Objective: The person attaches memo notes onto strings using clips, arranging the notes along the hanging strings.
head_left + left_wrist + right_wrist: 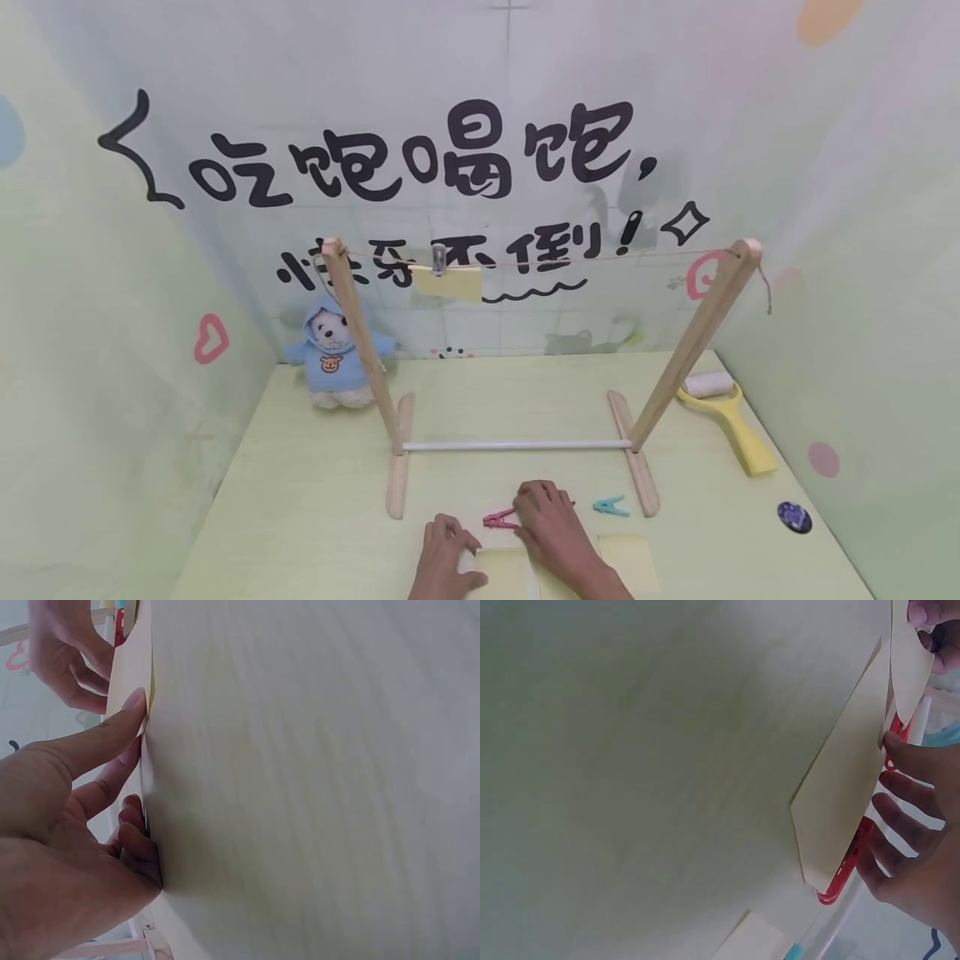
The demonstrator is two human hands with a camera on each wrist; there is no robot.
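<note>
My left hand (442, 557) pinches the edge of a pale yellow paper note (504, 573), raised off the table in the right wrist view. Just right of it, my right hand (553, 533) has thumb and fingers around the legs of a pink clothespin (498, 520); the hand partly covers it. Another red clothespin (847, 859) lies beyond my right fingers, beside a second note (840, 780). A third note (628, 560) lies to the right, near a turquoise clothespin (612, 506).
Behind my hands stands a wooden frame (686, 358) with a string, where a metal clip (439, 260) holds a yellow note (450, 283). A plush toy (337, 358) sits at back left. A yellow lint roller (738, 429) and a dark blue oval (794, 517) lie right.
</note>
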